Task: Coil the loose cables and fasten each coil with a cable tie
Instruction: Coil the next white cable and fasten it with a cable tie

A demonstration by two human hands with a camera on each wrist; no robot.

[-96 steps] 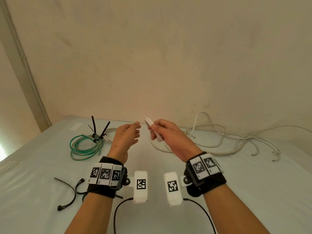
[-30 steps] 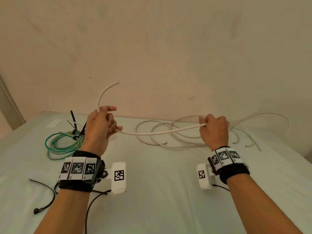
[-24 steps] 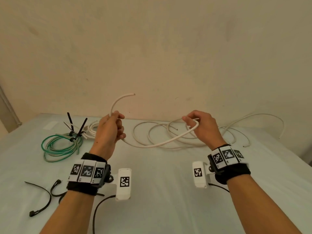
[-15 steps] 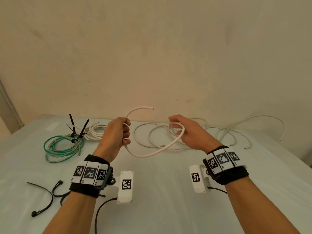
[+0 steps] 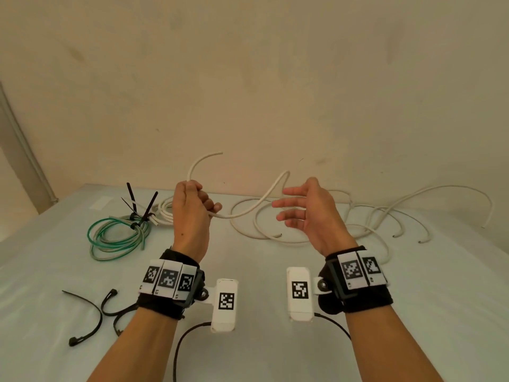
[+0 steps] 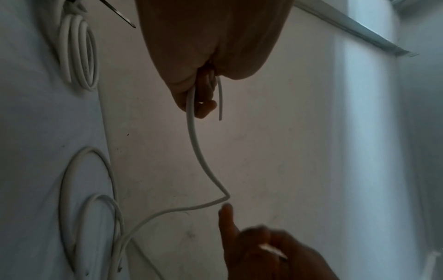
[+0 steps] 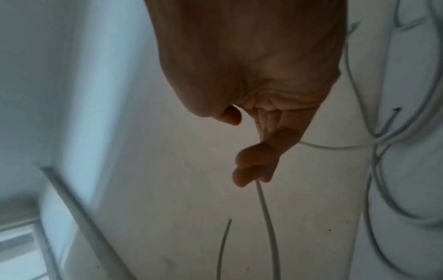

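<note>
My left hand (image 5: 202,201) is raised over the table and grips a white cable (image 5: 248,212) near its end. The free end (image 5: 209,157) curls upward above my fist. From that fist the cable sags, then rises to a sharp bend (image 5: 286,173) beside my right hand (image 5: 293,209). The right hand's fingers are spread and hold nothing. In the left wrist view its index fingertip (image 6: 225,208) is just beside the bend (image 6: 226,197). The rest of the cable lies in loose loops (image 5: 256,230) on the table.
A green coil (image 5: 115,238) fastened with black ties lies at the left, with a tied white coil (image 5: 165,213) behind it. Loose black cable ties (image 5: 88,315) lie near my left forearm. More loose white cables (image 5: 385,216) sprawl at the right, against the wall.
My hands have come closer together. The right hand has let go of the cable and spread its fingers. The left hand still grips the cable, which now kinks upward between them.
</note>
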